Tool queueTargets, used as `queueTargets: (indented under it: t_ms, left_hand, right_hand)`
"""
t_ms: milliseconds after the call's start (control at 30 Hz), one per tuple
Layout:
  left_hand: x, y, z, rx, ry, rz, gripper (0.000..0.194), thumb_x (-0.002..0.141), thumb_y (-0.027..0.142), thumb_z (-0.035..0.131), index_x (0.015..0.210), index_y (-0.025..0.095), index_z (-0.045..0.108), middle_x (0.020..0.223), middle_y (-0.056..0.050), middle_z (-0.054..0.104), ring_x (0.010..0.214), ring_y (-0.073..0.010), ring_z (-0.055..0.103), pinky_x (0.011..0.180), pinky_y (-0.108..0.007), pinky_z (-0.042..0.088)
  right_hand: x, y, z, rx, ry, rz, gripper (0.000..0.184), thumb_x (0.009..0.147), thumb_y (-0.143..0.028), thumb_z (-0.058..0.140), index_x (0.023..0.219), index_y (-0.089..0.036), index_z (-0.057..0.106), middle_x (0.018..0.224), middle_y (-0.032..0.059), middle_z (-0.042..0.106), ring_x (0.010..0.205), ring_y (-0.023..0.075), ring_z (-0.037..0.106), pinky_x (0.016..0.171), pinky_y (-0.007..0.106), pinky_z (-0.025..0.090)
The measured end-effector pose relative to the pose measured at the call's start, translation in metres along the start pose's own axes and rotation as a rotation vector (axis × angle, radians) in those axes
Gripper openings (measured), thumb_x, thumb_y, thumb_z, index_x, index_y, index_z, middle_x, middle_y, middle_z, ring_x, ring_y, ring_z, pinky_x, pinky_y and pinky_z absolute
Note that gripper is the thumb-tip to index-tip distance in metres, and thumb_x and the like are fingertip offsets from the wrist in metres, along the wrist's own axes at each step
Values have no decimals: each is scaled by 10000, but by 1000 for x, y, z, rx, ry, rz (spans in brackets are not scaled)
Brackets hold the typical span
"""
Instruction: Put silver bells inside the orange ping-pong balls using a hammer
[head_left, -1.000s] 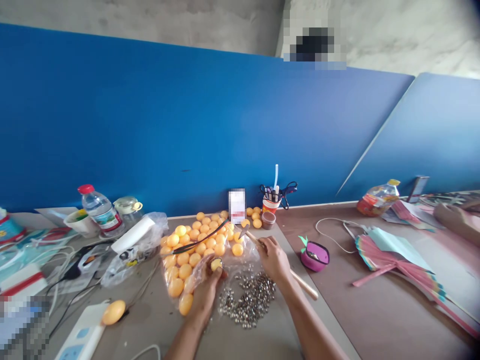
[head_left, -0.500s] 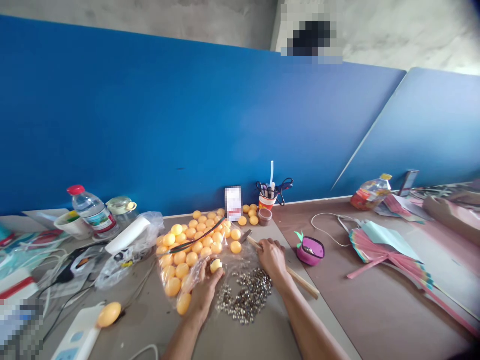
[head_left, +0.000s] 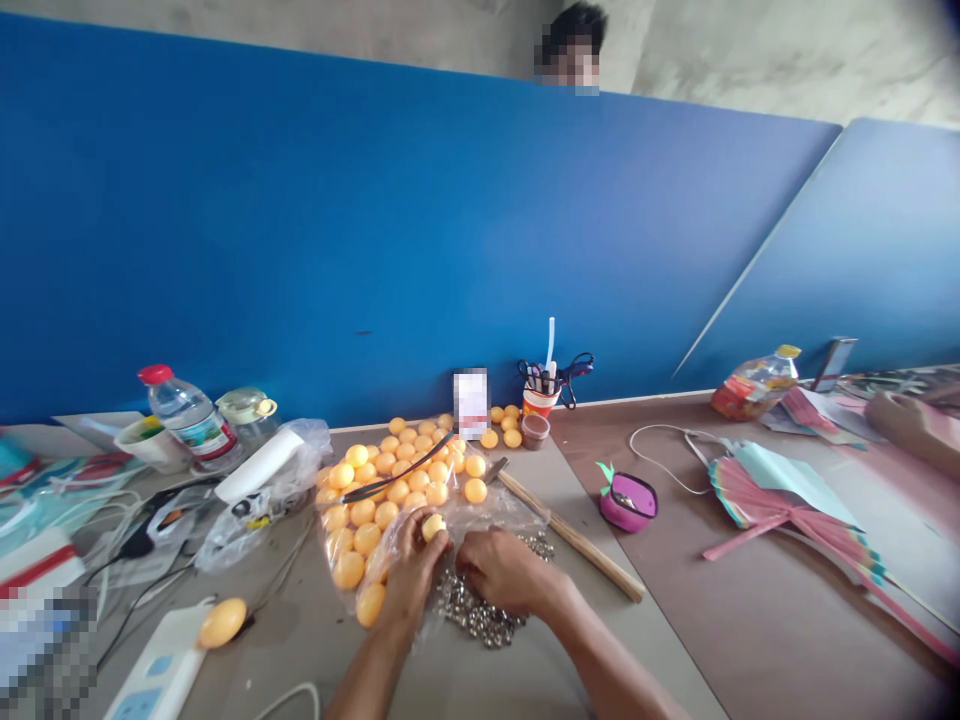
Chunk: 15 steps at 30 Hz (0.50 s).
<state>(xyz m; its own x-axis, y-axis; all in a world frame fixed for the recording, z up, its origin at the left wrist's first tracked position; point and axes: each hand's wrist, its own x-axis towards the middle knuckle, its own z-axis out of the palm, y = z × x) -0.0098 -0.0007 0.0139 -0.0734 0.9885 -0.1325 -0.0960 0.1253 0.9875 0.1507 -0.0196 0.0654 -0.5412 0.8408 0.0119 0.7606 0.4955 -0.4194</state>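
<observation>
In the head view, my left hand [head_left: 416, 560] is closed around a small orange plastic ball [head_left: 433, 528] whose top looks pale. My right hand [head_left: 499, 570] hovers over or touches a pile of small shiny metal beads or studs [head_left: 484, 620], its fingers curled together. Whatever those fingertips pinch, if anything, is hidden. A hammer [head_left: 574, 537] with a wooden handle lies beyond my right hand, touched by neither hand. Left of my hands, a clear plastic bag [head_left: 384, 560] holds many orange balls [head_left: 364, 540], with a dark strap [head_left: 397, 475] across it.
A purple pouch [head_left: 628, 502] and a pink fan [head_left: 795, 520] lie at right. A cup of pens [head_left: 540, 395] stands by the blue partition [head_left: 360, 230]. At left are a water bottle [head_left: 187, 420], a power strip [head_left: 159, 668] and cables. Another person's arm [head_left: 911, 430] rests far right.
My right hand has let go of the hammer handle and moved left and down to the metal pile. The hammer stays on the table. My left hand still holds the ball.
</observation>
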Motion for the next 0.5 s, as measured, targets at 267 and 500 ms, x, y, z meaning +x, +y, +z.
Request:
queueTargets:
  t_ms: [267, 500]
  left_hand:
    - [4, -9, -6, 6, -86, -23, 468, 720, 462, 690, 1113, 249, 551, 1036, -42, 628, 852, -215, 649, 841, -380, 522]
    - [-1, 7, 2, -7, -57, 7, 364, 691, 400, 681, 1004, 248, 574, 1024, -49, 631, 901, -237, 631, 790, -371, 543]
  right_hand:
    - [4, 1, 7, -131, -49, 11, 185, 760, -117, 491, 789, -156, 670, 823, 94, 692, 699, 192, 596, 704, 294, 422]
    - [3, 4, -2, 481, 237, 163, 150, 722, -66, 448, 739, -176, 548, 714, 16, 612, 618, 130, 563, 587, 225, 399]
